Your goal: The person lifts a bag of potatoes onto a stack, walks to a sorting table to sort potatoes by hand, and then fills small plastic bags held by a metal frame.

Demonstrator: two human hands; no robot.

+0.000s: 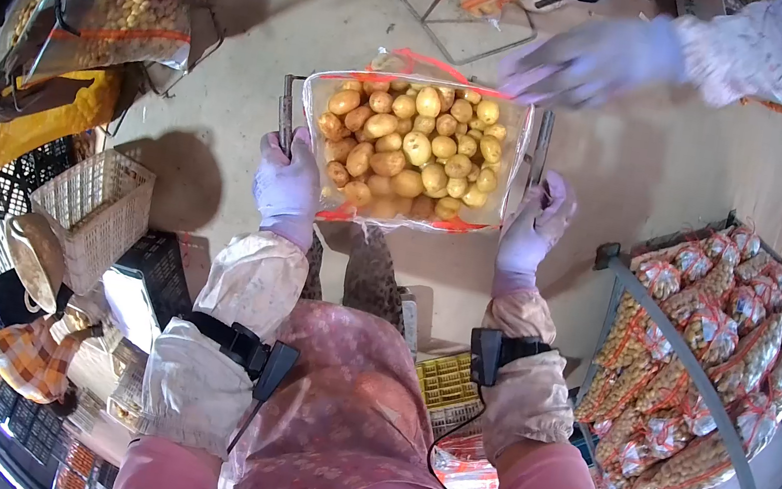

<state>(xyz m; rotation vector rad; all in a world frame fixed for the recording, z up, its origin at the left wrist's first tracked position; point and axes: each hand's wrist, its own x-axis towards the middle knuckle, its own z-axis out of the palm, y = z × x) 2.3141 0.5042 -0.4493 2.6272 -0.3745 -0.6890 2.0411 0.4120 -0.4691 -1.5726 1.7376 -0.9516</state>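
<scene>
A clear plastic bag (506, 186) with red edging stands open, filled with small yellow potatoes (416, 147). Metal bars flank it on both sides. My left hand (287, 183), in a pale purple glove, is closed around the near end of the left bar (285, 112), beside the bag. On the other side, my right hand (538, 224), gloved alike, has its fingers curled at the near end of the right bar (541, 146). Another person's gloved hand (600, 63), blurred by motion, reaches in over the bag's far right corner.
Netted bags of potatoes (707, 363) fill a metal-framed cart at right. Another potato bag (135, 29) hangs on a stand at upper left. White crates (99, 201) and a black crate (153, 280) stand at left. A thin metal frame (472, 39) lies beyond the bag.
</scene>
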